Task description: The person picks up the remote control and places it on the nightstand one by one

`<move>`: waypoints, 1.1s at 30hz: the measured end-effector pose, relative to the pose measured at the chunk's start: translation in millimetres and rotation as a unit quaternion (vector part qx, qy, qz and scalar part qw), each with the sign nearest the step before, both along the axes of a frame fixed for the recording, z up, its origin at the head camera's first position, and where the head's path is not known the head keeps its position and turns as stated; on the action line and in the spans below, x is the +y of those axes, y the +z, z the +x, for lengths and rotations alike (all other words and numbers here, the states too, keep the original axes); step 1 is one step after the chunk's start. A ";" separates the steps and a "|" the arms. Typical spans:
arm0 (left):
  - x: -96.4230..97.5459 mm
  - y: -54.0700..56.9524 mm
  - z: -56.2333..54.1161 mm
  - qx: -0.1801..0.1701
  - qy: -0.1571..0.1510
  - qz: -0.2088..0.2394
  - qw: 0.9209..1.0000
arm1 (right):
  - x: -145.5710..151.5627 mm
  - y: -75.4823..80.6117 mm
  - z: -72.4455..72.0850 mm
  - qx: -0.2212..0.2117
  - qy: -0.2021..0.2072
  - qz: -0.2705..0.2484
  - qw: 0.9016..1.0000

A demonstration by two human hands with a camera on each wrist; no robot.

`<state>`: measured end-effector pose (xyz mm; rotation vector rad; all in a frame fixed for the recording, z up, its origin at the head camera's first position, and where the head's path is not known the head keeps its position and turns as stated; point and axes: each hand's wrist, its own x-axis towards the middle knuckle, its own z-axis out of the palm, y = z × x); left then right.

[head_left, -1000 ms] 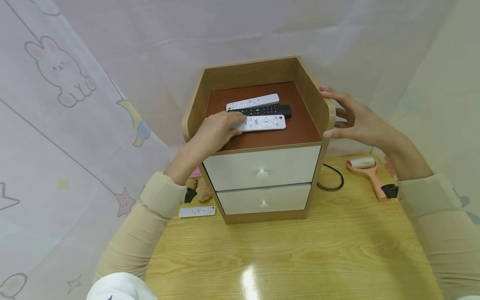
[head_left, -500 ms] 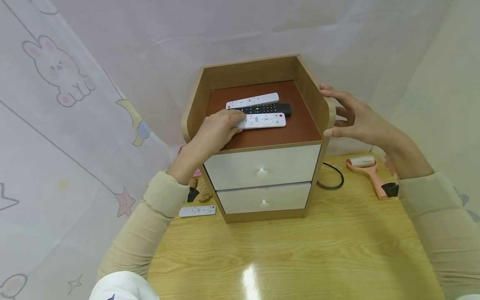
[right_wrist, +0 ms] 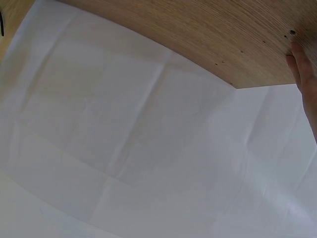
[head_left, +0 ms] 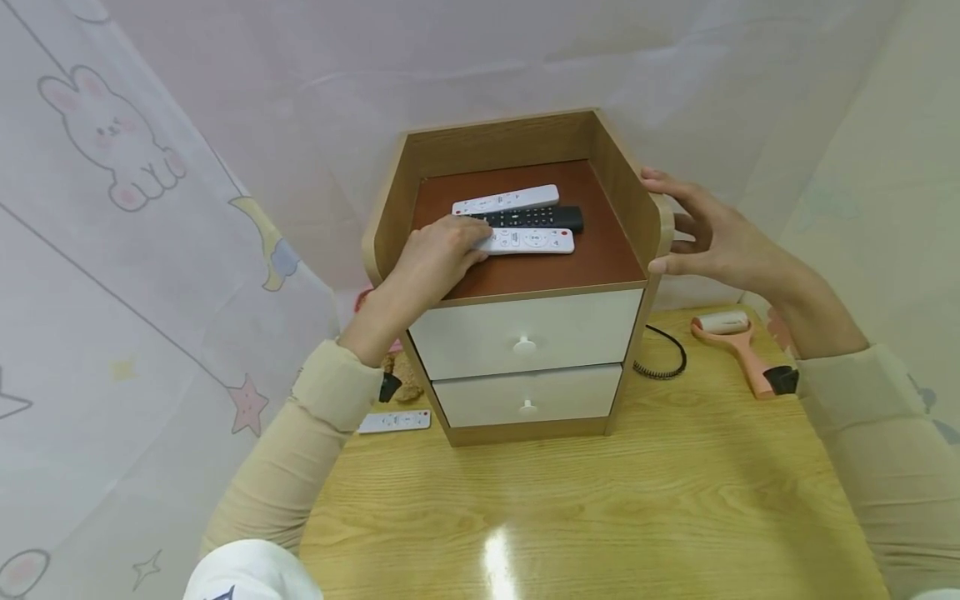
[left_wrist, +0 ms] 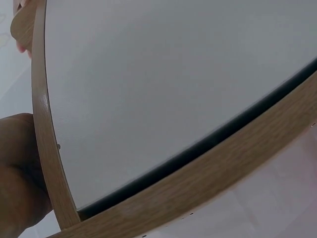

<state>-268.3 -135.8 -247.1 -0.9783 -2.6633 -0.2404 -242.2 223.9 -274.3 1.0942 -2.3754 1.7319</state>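
Note:
A small wooden cabinet with two white drawers stands on the table. Three remotes lie side by side on its walled red-brown top. They are a far white remote, a black remote and a near white remote. My left hand lies over the left end of the near white remote, fingers curled on it. My right hand is spread, with straight fingers touching the cabinet's right wall. In the left wrist view a wood-edged pale panel fills the frame. The right wrist view shows wood grain and one finger.
On the yellow wooden table lie another white remote left of the cabinet, a brown plush behind it, a coiled black cable and a pink lint roller on the right. Printed curtains hang close all round.
My left hand has nudged the near white remote slightly back and to the right, closer to the black one. My right hand stays on the cabinet wall.

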 end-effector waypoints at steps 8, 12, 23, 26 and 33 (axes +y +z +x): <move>1.1 1.2 6.8 0.029 0.006 -0.019 0.999 | 3.0 0.3 2.6 -0.002 0.002 -0.002 1.000; -5.4 6.4 25.0 0.104 -0.023 0.000 0.994 | 2.5 -0.2 4.0 -0.001 0.004 -0.002 1.000; -55.1 26.9 74.0 0.330 -0.106 0.329 0.879 | -3.5 -0.7 6.6 0.004 0.001 0.009 1.000; -74.7 23.1 78.4 0.345 -0.036 0.400 0.849 | -4.5 -0.1 6.1 0.006 0.004 0.011 1.000; -138.9 -40.9 46.5 0.270 0.067 0.395 0.876 | -2.9 -0.5 5.8 0.016 0.000 0.018 1.000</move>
